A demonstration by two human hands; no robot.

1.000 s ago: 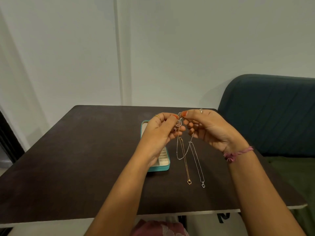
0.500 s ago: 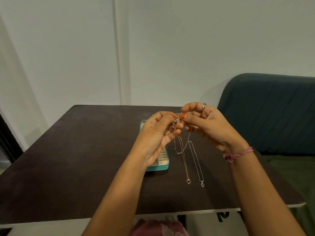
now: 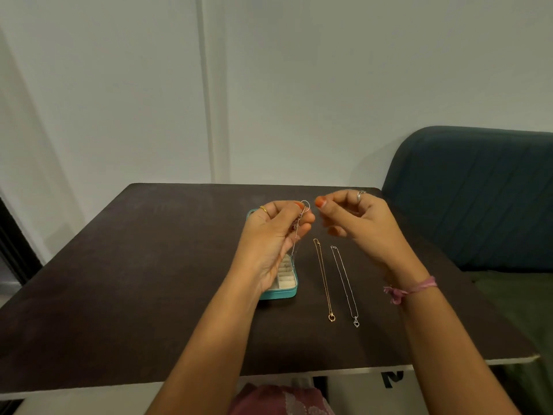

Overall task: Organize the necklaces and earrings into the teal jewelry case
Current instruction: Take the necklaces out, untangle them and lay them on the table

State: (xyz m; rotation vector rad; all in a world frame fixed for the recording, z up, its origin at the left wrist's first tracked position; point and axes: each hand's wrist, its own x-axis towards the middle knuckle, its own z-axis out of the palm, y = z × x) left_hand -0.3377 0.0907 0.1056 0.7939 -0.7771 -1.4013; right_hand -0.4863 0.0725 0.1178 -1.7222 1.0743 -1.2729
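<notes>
My right hand [image 3: 356, 217] has just let go and drawn a little to the right, fingers loosely curled and holding nothing, while my left hand [image 3: 276, 235] alone pinches the silver necklace [image 3: 300, 223], gathered short and dangling over the open teal jewelry case [image 3: 285, 292]; I reckon it is bunched enough to lower into a compartment. The gold necklace [image 3: 323, 280] and the heart necklace [image 3: 345, 283] still lie straight just right of the case, waiting. All this sits on a dark table [image 3: 134, 280], a pale wall behind, a dark blue sofa [image 3: 478, 190] at my right
</notes>
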